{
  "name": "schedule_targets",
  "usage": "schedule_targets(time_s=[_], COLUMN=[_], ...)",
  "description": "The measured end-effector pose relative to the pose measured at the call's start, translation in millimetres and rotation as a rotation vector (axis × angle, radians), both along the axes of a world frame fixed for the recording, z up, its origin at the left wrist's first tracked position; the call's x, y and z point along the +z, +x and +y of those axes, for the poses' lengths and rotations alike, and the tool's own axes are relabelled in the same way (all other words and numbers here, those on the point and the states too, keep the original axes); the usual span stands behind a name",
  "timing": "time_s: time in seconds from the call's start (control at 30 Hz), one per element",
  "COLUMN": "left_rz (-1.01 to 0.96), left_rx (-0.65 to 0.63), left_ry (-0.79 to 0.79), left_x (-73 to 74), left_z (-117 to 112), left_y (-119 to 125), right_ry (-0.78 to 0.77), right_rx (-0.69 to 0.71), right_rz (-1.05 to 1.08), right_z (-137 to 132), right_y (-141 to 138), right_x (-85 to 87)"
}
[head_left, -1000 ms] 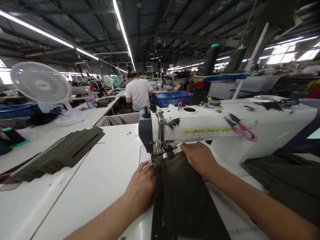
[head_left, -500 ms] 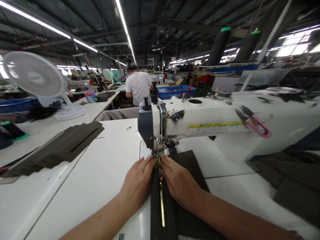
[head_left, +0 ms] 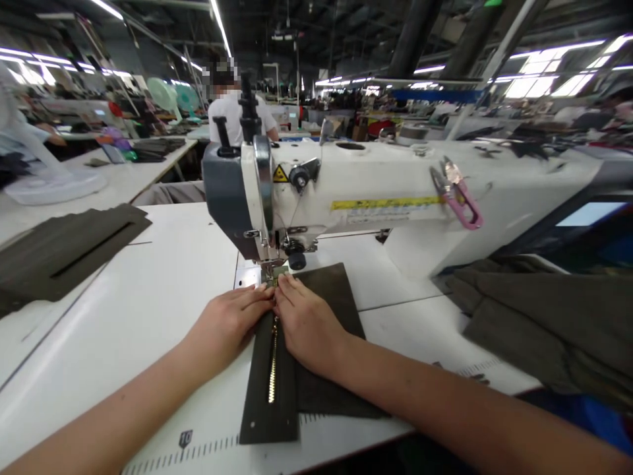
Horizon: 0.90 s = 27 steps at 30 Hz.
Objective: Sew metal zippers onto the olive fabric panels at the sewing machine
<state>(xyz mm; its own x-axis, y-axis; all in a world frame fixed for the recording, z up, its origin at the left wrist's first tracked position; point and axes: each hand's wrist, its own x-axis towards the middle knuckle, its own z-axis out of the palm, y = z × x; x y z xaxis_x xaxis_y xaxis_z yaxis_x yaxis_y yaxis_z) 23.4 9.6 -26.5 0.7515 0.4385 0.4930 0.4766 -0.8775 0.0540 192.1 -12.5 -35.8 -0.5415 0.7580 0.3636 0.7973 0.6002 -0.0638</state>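
Observation:
A dark olive fabric strip [head_left: 260, 396] lies on the white table under the needle of the sewing machine [head_left: 270, 254]. A gold-toothed zipper [head_left: 272, 369] runs lengthwise along the strip. My left hand [head_left: 225, 323] rests on its left edge, fingers stretched toward the presser foot. My right hand [head_left: 306, 320] lies flat on the cloth right of the zipper, fingertips close to the foot. The fingertips of both hands nearly meet over the zipper and cover part of it. Beneath my right forearm spreads a wider dark fabric panel [head_left: 333, 293].
Pink-handled thread snips [head_left: 459, 198] sit on the machine arm. Dark folded fabric [head_left: 548, 316] is heaped at the right, and slotted dark pieces [head_left: 93, 241] lie at the left. Beyond the machine are a white fan [head_left: 54, 185] and a person in a white shirt [head_left: 225, 115].
The view has shifted closer and to the right, so the machine and my hands appear further left. The strip's near end now shows. Both hands stay on the cloth beside the zipper.

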Motion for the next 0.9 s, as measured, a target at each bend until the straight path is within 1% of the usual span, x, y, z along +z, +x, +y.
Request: schedule_targets(time_s=[0.13, 0.23, 0.33, 0.43, 0.53, 0.63, 0.7, 0.8, 0.83, 0.9], left_rz=[0.012, 0.031, 0.058, 0.079, 0.101, 0.107, 0.093, 0.059, 0.052, 0.047], left_rx=[0.025, 0.055, 0.097, 0.135, 0.172, 0.195, 0.188, 0.134, 0.115, 0.087], left_ry=[-0.003, -0.004, -0.035, -0.063, -0.063, -0.043, -0.034, -0.021, -0.019, -0.025], left_x=[0.6, 1.8, 2.4, 2.1, 1.9, 0.9, 0.2, 1.3, 2.5, 5.6], left_z=[-2, -4, -5, -4, -2, 1, 0, -5, -9, -20], left_y=[2, 5, 8, 10, 10, 9, 8, 5, 4, 2], right_ry=[0.006, 0.020, 0.056, 0.079, 0.070, 0.016, -0.052, -0.149, -0.154, -0.101], right_rx=[0.016, 0.062, 0.118, 0.132, 0.166, 0.217, 0.179, 0.082, 0.069, 0.074], right_rz=[0.002, 0.015, 0.033, 0.061, 0.148, 0.269, 0.336, 0.387, 0.377, 0.303], right_z=[1, 3, 9, 15, 21, 23, 22, 18, 15, 3], right_y=[3, 7, 12, 13, 15, 17, 19, 20, 21, 22], right_x=[-0.9, -3.0, -7.1, -10.3, -9.0, -3.8, 0.4, 6.7, 8.7, 12.9])
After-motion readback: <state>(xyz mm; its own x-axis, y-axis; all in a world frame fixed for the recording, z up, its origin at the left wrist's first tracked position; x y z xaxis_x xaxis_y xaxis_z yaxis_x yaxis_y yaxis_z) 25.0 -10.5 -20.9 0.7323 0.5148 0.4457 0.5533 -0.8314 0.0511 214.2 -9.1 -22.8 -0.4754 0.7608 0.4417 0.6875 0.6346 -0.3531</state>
